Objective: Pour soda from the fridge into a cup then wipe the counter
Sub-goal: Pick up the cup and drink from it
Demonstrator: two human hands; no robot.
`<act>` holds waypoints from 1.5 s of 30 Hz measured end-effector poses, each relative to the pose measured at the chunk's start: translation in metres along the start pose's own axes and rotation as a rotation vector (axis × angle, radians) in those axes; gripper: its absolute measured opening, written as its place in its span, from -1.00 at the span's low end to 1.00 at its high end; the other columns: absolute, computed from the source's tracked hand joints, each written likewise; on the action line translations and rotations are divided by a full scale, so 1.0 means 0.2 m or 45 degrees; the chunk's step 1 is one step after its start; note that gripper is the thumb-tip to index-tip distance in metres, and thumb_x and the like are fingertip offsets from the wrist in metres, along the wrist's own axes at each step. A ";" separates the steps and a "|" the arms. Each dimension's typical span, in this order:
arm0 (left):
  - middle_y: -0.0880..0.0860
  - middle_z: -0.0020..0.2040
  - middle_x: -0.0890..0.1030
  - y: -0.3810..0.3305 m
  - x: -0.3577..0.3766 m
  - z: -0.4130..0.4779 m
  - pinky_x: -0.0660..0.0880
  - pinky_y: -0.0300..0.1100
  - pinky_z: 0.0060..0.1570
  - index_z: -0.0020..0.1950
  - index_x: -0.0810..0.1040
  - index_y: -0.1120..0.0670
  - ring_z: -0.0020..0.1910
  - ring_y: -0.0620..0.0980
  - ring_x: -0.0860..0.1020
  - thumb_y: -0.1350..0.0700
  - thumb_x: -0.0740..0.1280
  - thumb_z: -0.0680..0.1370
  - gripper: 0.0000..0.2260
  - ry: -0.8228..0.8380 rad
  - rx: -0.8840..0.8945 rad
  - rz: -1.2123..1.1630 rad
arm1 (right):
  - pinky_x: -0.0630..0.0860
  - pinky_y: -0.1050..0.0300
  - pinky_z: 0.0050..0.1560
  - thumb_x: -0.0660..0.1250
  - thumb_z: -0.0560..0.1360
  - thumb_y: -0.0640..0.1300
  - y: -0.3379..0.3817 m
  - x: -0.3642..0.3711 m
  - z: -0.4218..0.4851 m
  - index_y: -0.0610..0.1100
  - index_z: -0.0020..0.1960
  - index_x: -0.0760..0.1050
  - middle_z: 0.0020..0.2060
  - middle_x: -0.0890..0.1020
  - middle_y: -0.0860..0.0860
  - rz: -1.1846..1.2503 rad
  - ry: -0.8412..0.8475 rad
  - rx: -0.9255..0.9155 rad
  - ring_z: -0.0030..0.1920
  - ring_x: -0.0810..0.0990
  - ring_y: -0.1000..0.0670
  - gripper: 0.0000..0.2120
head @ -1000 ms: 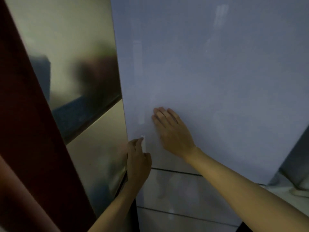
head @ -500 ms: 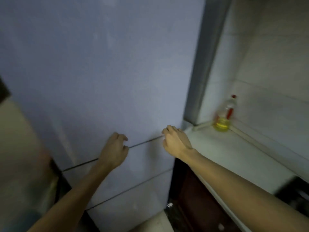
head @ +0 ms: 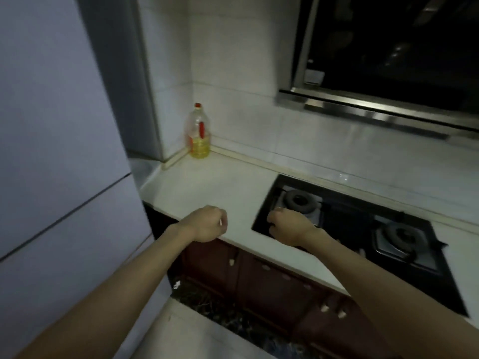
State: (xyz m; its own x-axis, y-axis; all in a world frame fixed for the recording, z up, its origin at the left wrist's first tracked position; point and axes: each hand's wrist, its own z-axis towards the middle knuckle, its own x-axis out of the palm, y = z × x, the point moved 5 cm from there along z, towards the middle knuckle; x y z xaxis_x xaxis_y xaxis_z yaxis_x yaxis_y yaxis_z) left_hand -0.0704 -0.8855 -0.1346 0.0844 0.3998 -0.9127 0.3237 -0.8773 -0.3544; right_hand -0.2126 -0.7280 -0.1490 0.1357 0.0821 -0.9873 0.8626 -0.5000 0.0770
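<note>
With both the left hand (head: 207, 224) and right hand (head: 289, 226) loosely curled and empty over the white counter (head: 207, 185), no soda or cup showed, so the fridge (head: 51, 125), doors shut, likely needed a firm door-edge pull.

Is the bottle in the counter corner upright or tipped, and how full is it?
Upright. The bottle stands on its base, red cap on top; yellow liquid fills only its lower part.

Dim, soft, slightly blurred; wide-angle bending at edges.
</note>
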 end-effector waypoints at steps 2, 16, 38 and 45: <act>0.08 0.14 0.61 -0.25 0.06 0.10 0.48 -0.13 0.11 0.12 0.60 0.10 0.11 0.02 0.55 0.08 0.25 0.58 -0.80 0.030 0.099 0.035 | 0.51 -0.03 -0.05 0.18 0.54 -0.10 -0.22 0.00 -0.17 -0.16 0.09 0.49 0.09 0.54 -0.13 0.022 -0.031 0.110 0.00 0.54 -0.17 -0.79; 0.01 -0.07 0.64 -2.09 0.58 0.54 0.55 -0.10 -0.04 0.06 0.60 0.08 -0.12 -0.06 0.60 0.06 0.28 0.59 -0.84 0.235 0.600 0.166 | 0.46 0.03 -0.10 0.18 0.52 -0.11 -1.66 0.07 -1.60 -0.17 0.00 0.47 0.07 0.55 -0.14 0.108 -0.129 0.751 0.01 0.54 -0.20 -0.83; 0.07 0.12 0.60 -3.73 1.49 1.09 0.49 -0.12 0.00 0.15 0.58 0.08 0.05 0.04 0.55 0.08 0.20 0.59 -0.78 0.479 1.085 0.353 | 0.45 0.05 0.13 0.16 0.54 -0.10 -2.92 0.40 -2.71 -0.17 0.28 0.45 0.22 0.52 -0.09 0.287 -0.169 1.409 0.20 0.51 -0.11 -0.65; 0.11 0.05 0.62 -4.08 1.72 1.48 0.55 -0.02 0.00 0.05 0.56 0.13 0.00 0.11 0.57 0.11 0.18 0.55 -0.79 0.428 1.044 0.326 | 0.47 0.05 0.10 0.16 0.53 -0.10 -3.37 0.46 -2.71 -0.15 0.27 0.45 0.19 0.53 -0.08 0.320 -0.078 1.475 0.17 0.52 -0.09 -0.66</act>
State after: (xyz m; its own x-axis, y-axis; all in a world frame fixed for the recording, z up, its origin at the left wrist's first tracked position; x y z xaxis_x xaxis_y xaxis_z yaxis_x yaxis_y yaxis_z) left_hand -0.5844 -0.1112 -0.2201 0.3720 0.1112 -0.9215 -0.5009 -0.8118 -0.3002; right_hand -0.5179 0.0841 -0.2169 0.1873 -0.1554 -0.9699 -0.1438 -0.9811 0.1295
